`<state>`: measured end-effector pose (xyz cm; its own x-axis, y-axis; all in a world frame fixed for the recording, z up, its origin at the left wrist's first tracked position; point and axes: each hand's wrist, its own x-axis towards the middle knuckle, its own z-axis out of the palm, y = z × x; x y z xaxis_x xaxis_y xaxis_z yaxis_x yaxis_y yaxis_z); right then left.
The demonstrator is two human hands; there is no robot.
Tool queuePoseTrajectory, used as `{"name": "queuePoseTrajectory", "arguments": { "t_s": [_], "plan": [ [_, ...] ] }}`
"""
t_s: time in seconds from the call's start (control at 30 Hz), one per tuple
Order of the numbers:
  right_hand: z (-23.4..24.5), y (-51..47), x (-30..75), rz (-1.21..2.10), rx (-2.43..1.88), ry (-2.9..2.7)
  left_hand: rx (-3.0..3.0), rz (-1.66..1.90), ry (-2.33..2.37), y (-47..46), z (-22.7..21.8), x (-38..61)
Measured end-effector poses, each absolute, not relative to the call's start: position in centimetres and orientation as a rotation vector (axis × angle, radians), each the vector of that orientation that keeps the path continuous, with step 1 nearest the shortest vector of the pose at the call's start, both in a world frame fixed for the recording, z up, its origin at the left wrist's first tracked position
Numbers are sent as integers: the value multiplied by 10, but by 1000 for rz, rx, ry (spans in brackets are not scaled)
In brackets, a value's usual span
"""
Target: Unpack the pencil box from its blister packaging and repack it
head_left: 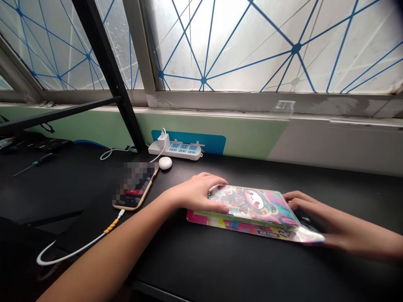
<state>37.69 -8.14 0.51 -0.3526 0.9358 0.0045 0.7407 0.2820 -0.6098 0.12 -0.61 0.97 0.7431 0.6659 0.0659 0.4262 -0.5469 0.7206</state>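
the left hand (203, 195) grips a colourful pack (256, 205) from above, the right hand (317, 216) curled around its right end.

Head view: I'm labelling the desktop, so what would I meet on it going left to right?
Screwdriver → phone → round white object → left hand → cartoon-printed stack → right hand.
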Motion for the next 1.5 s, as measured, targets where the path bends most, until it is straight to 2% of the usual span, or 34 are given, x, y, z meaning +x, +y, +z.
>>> {"name": "queuePoseTrajectory", "arguments": {
  "t_s": [0.17,0.53,0.67,0.83,1.07,1.27,1.5],
  "plan": [
    [2,-86,390,779,-1451,-2466,2295,450,877,-9,0,5],
    [-34,-70,394,558,-1554,-2262,2514,396,1008,-17,0,15],
    [-27,-73,387,670,-1576,-2265,2578,369,1027,-18,1,17],
    [-12,-79,380,713,-1569,-2201,2753,503,914,-21,1,21],
    [-1,-87,375,356,-1341,-2123,2969,868,761,-23,1,24],
    [3,-96,365,-15,-1236,-2170,3045,1067,819,-27,3,26],
    [2,-105,351,-271,-1154,-2252,3095,922,1103,-34,9,27]
  ]
}}
